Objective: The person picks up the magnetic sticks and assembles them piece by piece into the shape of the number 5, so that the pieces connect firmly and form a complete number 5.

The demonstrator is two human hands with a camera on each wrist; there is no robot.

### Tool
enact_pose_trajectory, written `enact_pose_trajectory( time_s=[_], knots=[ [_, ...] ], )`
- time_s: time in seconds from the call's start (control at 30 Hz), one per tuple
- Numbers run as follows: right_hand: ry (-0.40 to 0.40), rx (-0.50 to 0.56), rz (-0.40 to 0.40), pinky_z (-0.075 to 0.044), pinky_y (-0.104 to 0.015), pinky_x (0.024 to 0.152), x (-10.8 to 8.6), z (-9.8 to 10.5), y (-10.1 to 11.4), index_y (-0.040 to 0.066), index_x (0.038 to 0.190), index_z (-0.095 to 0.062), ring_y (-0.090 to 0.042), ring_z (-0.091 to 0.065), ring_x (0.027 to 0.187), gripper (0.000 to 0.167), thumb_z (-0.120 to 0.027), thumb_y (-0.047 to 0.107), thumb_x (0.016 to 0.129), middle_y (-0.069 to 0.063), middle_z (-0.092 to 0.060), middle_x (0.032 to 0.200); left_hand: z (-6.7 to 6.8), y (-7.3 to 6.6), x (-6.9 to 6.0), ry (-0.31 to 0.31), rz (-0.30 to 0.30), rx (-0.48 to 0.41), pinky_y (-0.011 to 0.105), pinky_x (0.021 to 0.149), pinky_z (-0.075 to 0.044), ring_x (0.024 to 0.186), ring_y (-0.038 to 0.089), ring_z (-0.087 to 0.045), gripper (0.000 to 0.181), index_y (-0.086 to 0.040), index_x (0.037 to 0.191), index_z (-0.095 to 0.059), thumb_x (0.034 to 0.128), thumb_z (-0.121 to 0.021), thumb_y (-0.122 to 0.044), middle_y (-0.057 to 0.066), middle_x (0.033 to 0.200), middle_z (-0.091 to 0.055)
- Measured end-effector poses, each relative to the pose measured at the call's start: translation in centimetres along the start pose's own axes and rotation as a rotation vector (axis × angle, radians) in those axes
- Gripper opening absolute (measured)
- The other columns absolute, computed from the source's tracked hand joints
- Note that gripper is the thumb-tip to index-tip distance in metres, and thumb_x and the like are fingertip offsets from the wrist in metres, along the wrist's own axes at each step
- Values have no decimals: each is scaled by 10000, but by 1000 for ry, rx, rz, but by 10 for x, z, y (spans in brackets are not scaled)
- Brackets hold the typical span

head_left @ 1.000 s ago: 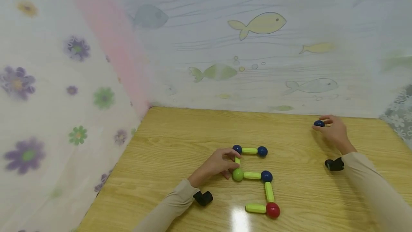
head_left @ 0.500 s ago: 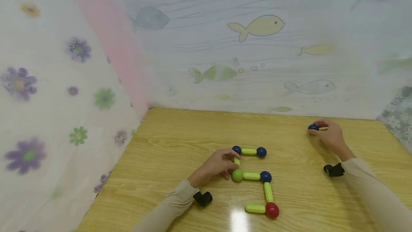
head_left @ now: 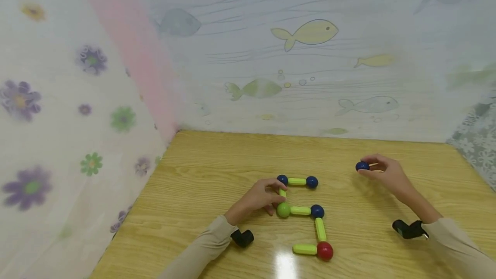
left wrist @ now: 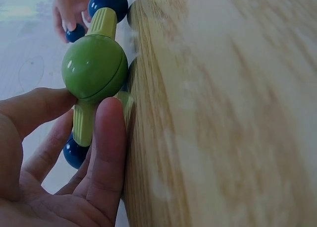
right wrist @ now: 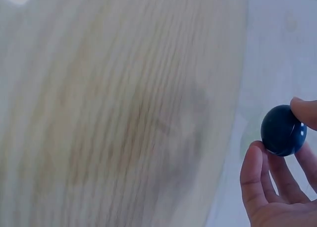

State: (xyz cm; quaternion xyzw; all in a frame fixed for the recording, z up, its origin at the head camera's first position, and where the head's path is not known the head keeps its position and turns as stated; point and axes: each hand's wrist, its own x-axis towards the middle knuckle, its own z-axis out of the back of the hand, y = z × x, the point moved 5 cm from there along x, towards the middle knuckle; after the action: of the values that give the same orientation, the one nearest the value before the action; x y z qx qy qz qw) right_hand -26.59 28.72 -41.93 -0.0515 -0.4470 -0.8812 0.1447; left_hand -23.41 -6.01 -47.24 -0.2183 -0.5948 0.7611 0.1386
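In the head view my right hand [head_left: 389,178] pinches a dark blue ball [head_left: 362,166] above the table; the right wrist view shows the ball [right wrist: 283,131] between thumb and fingertips. My left hand [head_left: 258,197] holds a yellow-green rod [head_left: 283,193], with its thumb by the green ball [left wrist: 95,68] in the left wrist view. That rod joins a blue ball [head_left: 282,180] and the green ball. From these run another rod [head_left: 297,181] to a blue ball [head_left: 311,182], and a rod [head_left: 300,211] to a blue ball [head_left: 317,211].
The chain continues through a rod [head_left: 320,229] to a red ball [head_left: 325,251], then a rod [head_left: 305,249] lying to its left. Everything lies on a wood-grain table [head_left: 217,154]. Behind it hangs a fish-patterned cover [head_left: 248,55]; a flowered one [head_left: 58,141] stands at left.
My right hand has carried the blue ball left and nearer to me, toward the chain. My left hand stays at the same rod. The head view has shifted slightly.
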Motion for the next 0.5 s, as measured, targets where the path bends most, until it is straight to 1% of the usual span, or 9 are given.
enact_pose_trajectory(
  time_s=[0.13,0.23,0.37,0.5],
  knots=[
    [39,36,47,-518,-184,676,-9,-12,19,-32,1173,-582,-26,-580,874,331,-678,100,885,-166,-595,1080,0,0,-1,-5,1,-2,349,487,-551,596,200,-614,261,-117,1096,-664,847,-727,-159,75,931,-546],
    [66,63,77,-523,-178,694,-17,-22,34,-39,1170,-581,-57,-585,882,323,-675,69,880,-175,-595,1073,0,0,-1,-9,15,-5,343,490,-550,612,198,-623,267,-123,1100,-665,844,-730,-159,70,941,-545],
    [115,96,99,-538,-199,695,-26,-34,52,-29,1163,-584,-90,-595,885,314,-676,58,876,-160,-595,1067,0,1,0,-15,24,-8,347,492,-551,628,200,-631,270,-131,1097,-666,840,-737,-169,69,950,-551],
    [170,146,123,-549,-239,691,-34,-46,69,-15,1156,-584,-132,-604,894,298,-671,56,879,-148,-588,1082,0,2,1,-14,16,-10,352,489,-550,626,201,-629,263,-133,1091,-665,842,-736,-178,71,952,-553]
  ],
)
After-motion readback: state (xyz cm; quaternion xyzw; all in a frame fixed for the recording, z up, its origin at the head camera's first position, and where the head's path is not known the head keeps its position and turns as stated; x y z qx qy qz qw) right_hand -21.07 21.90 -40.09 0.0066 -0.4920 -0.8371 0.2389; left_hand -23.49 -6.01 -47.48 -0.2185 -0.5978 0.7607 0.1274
